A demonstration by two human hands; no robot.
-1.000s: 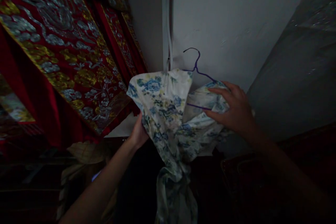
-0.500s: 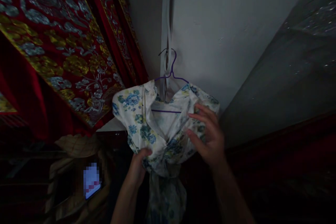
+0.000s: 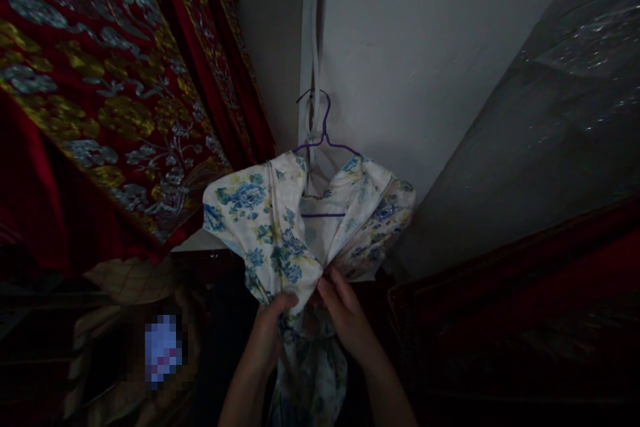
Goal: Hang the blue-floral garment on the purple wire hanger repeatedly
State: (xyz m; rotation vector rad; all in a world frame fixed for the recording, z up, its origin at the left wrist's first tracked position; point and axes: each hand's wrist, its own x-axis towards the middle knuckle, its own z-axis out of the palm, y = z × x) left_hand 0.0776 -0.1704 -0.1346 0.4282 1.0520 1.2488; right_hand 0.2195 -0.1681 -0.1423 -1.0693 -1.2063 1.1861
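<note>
A white dress with blue and green flowers [image 3: 283,233] is draped on a thin purple hanger [image 3: 325,137], whose dark hook points up to the left beside a pale cord. My left hand [image 3: 273,327] grips the dress at its lower left side, the thumb lying on the front and the fingers behind the cloth. At the bottom of the V-shaped neckline, my right hand [image 3: 343,310] pinches the fabric between thumb and fingers. Below both hands the lower cloth hangs down in folds.
On the left hangs a red cloth with gold and silver embroidery [image 3: 125,113]. A pale cord [image 3: 315,33] runs down the wall [image 3: 400,47]. Plastic-like sheeting [image 3: 550,113] covers the right side. A blurred bright screen [image 3: 163,350] shows at lower left.
The hanger and dress have shifted left and now face me squarely, neckline spread. My right hand has gone from the right shoulder down to the neckline's bottom. My left hand has moved lower.
</note>
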